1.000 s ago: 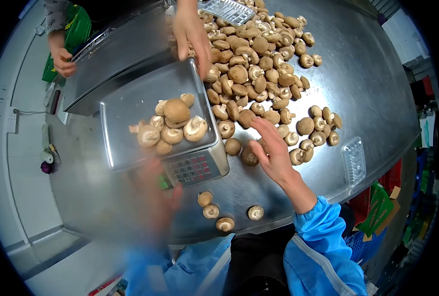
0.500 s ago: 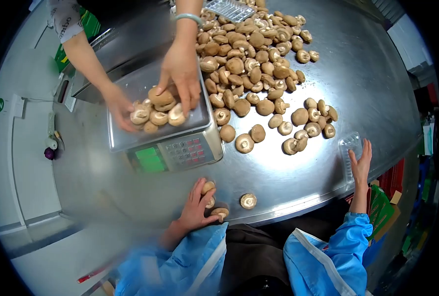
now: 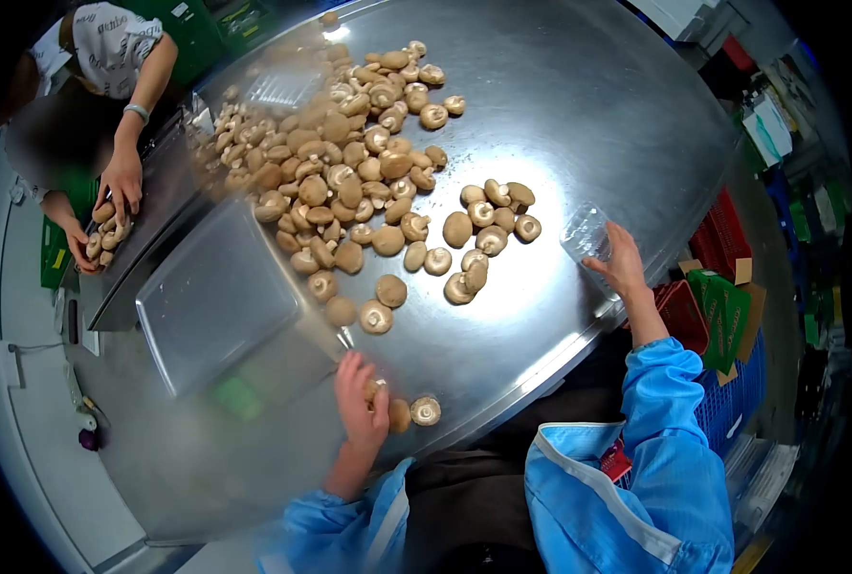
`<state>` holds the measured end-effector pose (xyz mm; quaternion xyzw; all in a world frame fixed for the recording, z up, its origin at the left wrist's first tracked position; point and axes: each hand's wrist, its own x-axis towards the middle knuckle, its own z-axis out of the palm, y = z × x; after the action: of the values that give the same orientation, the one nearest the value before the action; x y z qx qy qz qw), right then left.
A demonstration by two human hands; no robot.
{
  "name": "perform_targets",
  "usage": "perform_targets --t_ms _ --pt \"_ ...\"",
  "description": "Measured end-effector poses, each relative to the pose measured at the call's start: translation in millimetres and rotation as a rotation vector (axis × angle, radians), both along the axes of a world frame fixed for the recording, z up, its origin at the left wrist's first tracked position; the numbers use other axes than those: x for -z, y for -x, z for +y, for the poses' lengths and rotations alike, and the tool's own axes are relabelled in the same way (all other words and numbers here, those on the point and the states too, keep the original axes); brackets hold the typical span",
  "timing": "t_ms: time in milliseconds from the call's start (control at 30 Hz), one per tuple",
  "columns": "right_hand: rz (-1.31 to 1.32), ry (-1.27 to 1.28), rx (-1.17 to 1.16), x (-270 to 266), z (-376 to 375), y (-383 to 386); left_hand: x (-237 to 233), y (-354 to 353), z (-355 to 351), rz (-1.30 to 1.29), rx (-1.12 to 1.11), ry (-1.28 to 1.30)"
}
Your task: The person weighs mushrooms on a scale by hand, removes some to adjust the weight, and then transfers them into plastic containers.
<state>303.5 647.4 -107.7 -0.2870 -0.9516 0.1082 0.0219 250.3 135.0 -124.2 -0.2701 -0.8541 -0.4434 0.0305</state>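
Note:
My left hand point(image 3: 361, 409) is at the table's near edge, its fingers and thumb curled around a brown-capped mushroom point(image 3: 375, 390) that is partly hidden. Beside the thumb lie a second mushroom point(image 3: 400, 415) and an upturned one point(image 3: 426, 411) showing its pale gills. On the right, my right hand point(image 3: 621, 263) grips the near end of a clear plastic tray point(image 3: 584, 228), thumb on one side and fingers on the other. A small group of mushrooms point(image 3: 491, 215) lies to the left of the tray.
A large mushroom heap point(image 3: 320, 163) covers the table's far left, with another clear tray point(image 3: 287, 88) on it. A digital scale point(image 3: 220, 297) stands left of my left hand. A co-worker's hands point(image 3: 120, 182) hold several mushrooms beyond it. Crates and cartons point(image 3: 718, 320) stand at right.
The co-worker has lifted the mushrooms off the scale and carried them left. My left hand has closed on a mushroom, and my right hand has taken hold of the tray. The view has turned.

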Motion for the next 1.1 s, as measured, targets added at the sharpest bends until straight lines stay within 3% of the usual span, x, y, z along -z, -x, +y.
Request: perform_targets --t_ms 33,200,300,367,467,667,867,967,1100 --pt "-0.006 0.039 0.023 0 0 1 -1 5 7 0.017 -0.090 -0.084" --pt "-0.022 0.159 0.039 -14 -4 1 5 -25 -27 0.058 0.005 0.039" --pt "0.063 0.046 0.003 -3 -5 -1 -1 -43 -32 -0.214 0.163 0.254" --pt "0.041 0.084 0.042 -14 -14 2 -6 -44 -13 -0.064 0.144 0.304" --pt "0.018 0.054 0.043 -21 -13 1 -15 -23 15 -0.152 0.168 0.225" --pt "0.071 -0.011 0.031 -19 -19 -3 -6 0 50 0.023 0.163 0.085" --pt "0.137 -0.074 -0.034 -11 -30 -6 -8 -21 27 0.105 0.191 0.242" --pt "0.195 -0.036 -0.128 -3 -16 -16 -12 -31 17 0.060 0.185 0.439" --pt "0.230 0.064 0.064 -33 -24 -24 -5 -30 24 0.124 0.217 0.383"
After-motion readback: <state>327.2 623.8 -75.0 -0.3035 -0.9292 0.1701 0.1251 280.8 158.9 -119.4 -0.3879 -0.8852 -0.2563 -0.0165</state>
